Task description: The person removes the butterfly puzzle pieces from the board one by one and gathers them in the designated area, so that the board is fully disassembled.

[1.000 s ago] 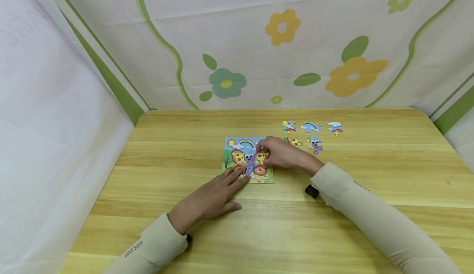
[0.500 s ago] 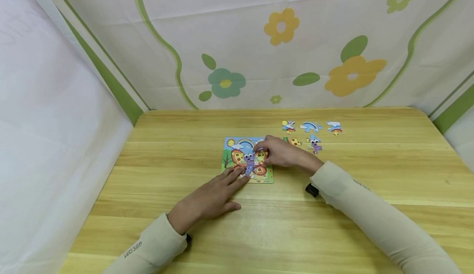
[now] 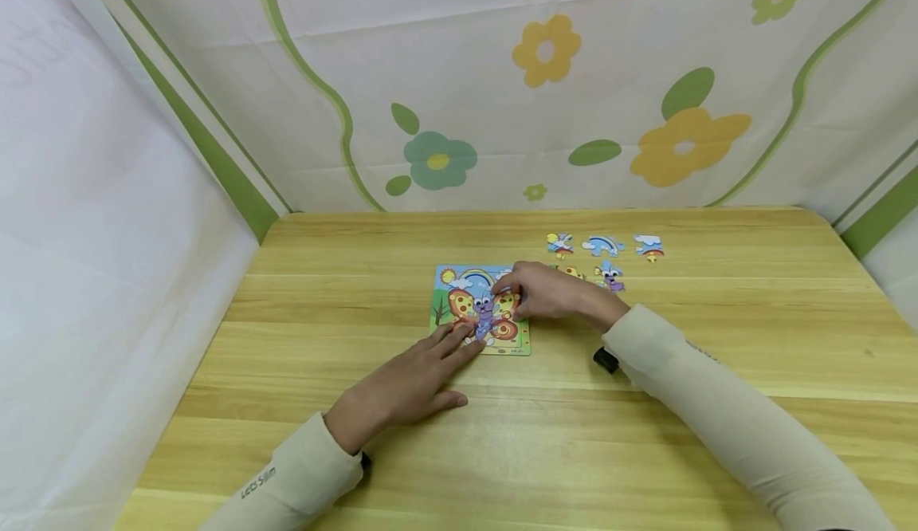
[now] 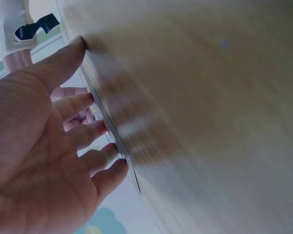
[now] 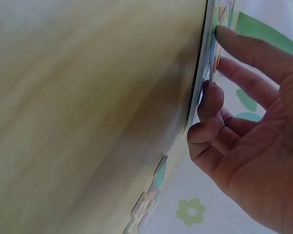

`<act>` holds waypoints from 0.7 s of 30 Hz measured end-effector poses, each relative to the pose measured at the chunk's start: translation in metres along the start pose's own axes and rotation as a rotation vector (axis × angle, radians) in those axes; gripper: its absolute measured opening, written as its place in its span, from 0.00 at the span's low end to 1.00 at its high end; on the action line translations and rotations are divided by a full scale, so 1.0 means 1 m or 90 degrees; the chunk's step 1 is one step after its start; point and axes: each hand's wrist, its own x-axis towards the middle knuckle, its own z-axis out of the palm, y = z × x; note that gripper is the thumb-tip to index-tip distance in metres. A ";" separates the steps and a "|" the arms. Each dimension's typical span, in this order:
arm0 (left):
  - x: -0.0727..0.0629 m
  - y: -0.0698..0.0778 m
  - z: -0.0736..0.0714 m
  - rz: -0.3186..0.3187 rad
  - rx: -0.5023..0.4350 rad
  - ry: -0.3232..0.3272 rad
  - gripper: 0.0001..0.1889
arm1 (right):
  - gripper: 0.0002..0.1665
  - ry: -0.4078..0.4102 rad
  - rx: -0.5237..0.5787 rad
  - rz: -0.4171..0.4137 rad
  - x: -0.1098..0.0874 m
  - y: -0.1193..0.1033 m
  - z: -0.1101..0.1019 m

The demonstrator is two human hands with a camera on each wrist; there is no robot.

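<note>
A butterfly jigsaw board point(image 3: 441, 298) lies on the wooden table, with a sun, rainbow and tree on its picture. Spread, fairly straight fingers of my left hand point(image 3: 405, 383) rest on its lower left part; the left wrist view has their tips at the board's thin edge. Over the board's right side, my right hand point(image 3: 548, 292) pinches a puzzle piece point(image 3: 508, 301) at the butterfly's right wing. In the right wrist view that piece point(image 5: 212, 63) shows as a thin edge between thumb and fingers, close against the board. Part of the board's upper right is hidden by this hand.
Behind and right of the board lie several loose puzzle pieces: a sun piece point(image 3: 559, 244), a rainbow piece point(image 3: 603, 245), a cloud piece point(image 3: 649, 245), a yellow spotted piece point(image 3: 571, 271) and a purple butterfly-head piece point(image 3: 610, 277). A flowered cloth point(image 3: 459, 76) hangs behind the table point(image 3: 344, 276).
My right hand and forearm have shifted very slightly, the hand staying at the right wing and the wrist now covering more of the nearer loose pieces. My left hand keeps its place.
</note>
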 end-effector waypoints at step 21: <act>0.000 0.000 -0.001 0.001 0.003 0.002 0.39 | 0.33 -0.035 -0.025 0.012 0.001 -0.002 -0.004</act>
